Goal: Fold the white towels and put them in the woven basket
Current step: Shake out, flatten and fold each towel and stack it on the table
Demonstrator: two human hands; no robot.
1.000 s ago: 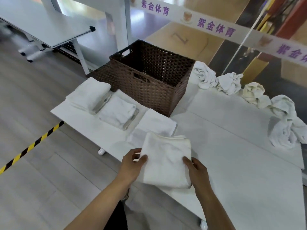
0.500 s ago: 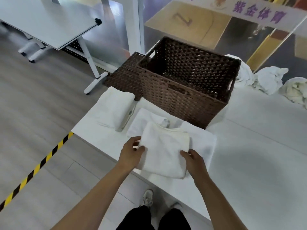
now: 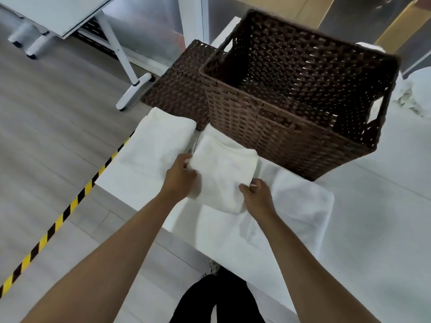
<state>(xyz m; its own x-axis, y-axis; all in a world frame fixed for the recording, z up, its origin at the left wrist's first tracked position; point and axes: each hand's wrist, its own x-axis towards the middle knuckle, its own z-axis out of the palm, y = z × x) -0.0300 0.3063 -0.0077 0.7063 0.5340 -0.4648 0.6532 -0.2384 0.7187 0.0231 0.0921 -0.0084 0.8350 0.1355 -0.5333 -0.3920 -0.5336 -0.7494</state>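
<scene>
No brand, label or writing could be read anywhere in your view. Your left hand (image 3: 180,176) gripped the left edge of the folded white terry towel (image 3: 221,176), its fingers (image 3: 186,159) curled round that edge. Your right hand (image 3: 257,194) pinched the towel's near right corner, thumb on top and the other fingers tucked out of sight beneath. The towel sat between your two hands, near the front edge of the white worktop (image 3: 373,217); you could not tell whether it rested on the surface or was lifted clear of it. Just beyond it stood the dark brown woven rectangular basket (image 3: 291,127), open at the top. A second folded white towel (image 3: 161,145) lay at the worktop's left edge, just beside your left hand, and a third white towel (image 3: 303,206) lay flat to the right of your right hand. A flat brown woven lid (image 3: 179,89) leaned behind the basket's left side.
</scene>
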